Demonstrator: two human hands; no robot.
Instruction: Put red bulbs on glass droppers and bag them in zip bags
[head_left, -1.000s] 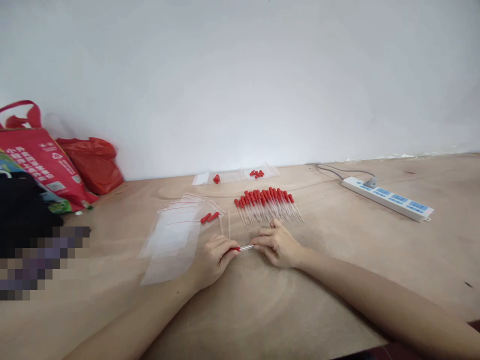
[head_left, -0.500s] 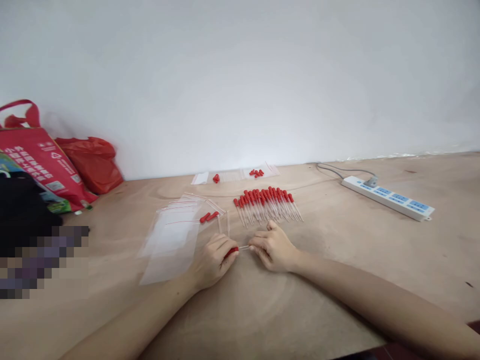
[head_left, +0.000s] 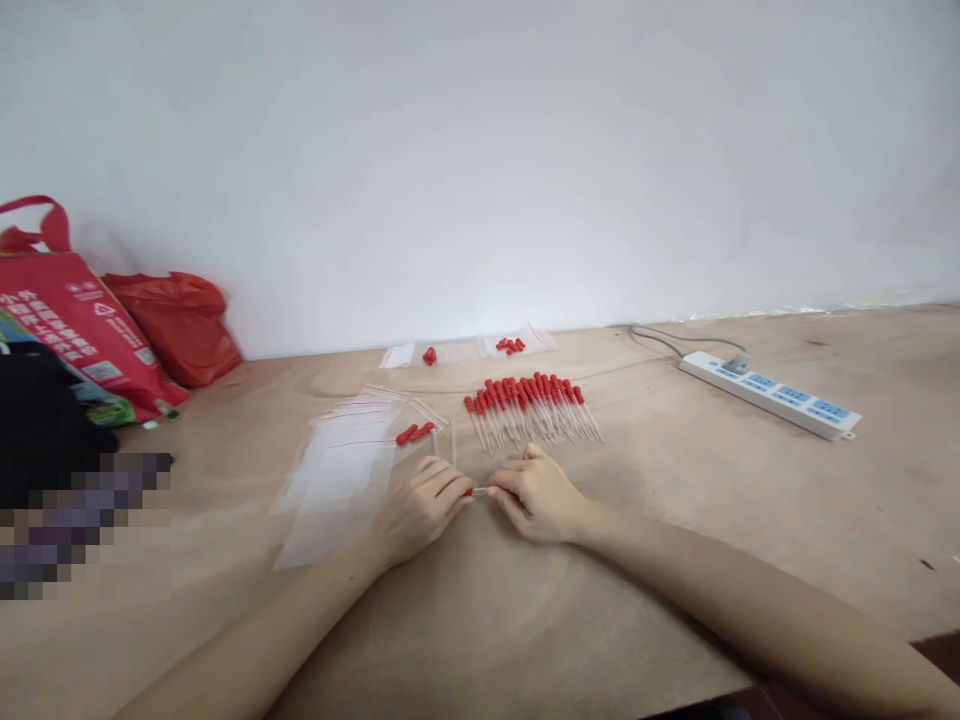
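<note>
My left hand is closed round a red rubber bulb, of which only the end shows past the fingertips. A thin clear dropper tube runs from the bulb into the pinched fingers of my right hand. Just beyond my hands lies a row of red-capped droppers, tips toward me. Two loose red bulbs rest on the clear zip bags left of the row. Behind my left hand, a couple of bare clear tubes lie on the table.
Near the wall, more red bulbs and clear tubes lie on flat bags. A white power strip with a plugged-in cord sits at right. Red bags and a black item stand at left on the wooden table.
My hands have come closer together, so less of the tube and bulb shows between them. The whole view has shifted slightly.
</note>
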